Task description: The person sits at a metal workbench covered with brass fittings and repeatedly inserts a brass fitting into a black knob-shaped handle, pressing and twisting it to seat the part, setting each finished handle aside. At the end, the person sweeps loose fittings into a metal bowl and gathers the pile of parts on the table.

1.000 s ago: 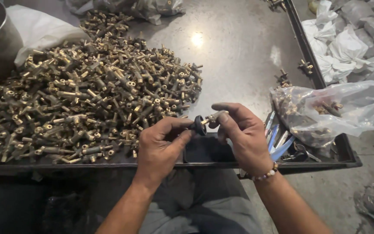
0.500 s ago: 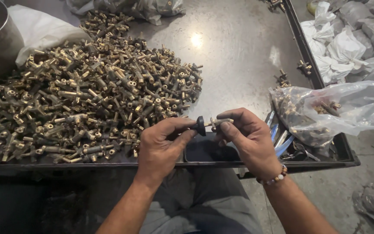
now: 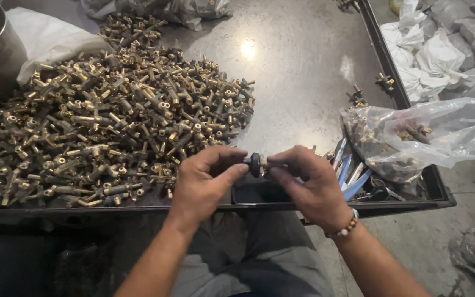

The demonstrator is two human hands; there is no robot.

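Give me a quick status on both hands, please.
Left hand and right hand pinch small black knob. Brass fittings pile left; nothing between.

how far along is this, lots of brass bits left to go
Looks done: a clear plastic bag at the right already holds some brass fittings. In hand: left hand and right hand pinch one small fitting with a black knob between them. Left: a big heap of loose brass fittings on the metal tray, so most seems undone.

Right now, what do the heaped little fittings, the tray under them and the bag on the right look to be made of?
Fittings: likely brass, with a dull yellow metal gleam. Tray: grey sheet metal, smooth enough to reflect a lamp. Bag: thin clear plastic, crinkled and see-through.
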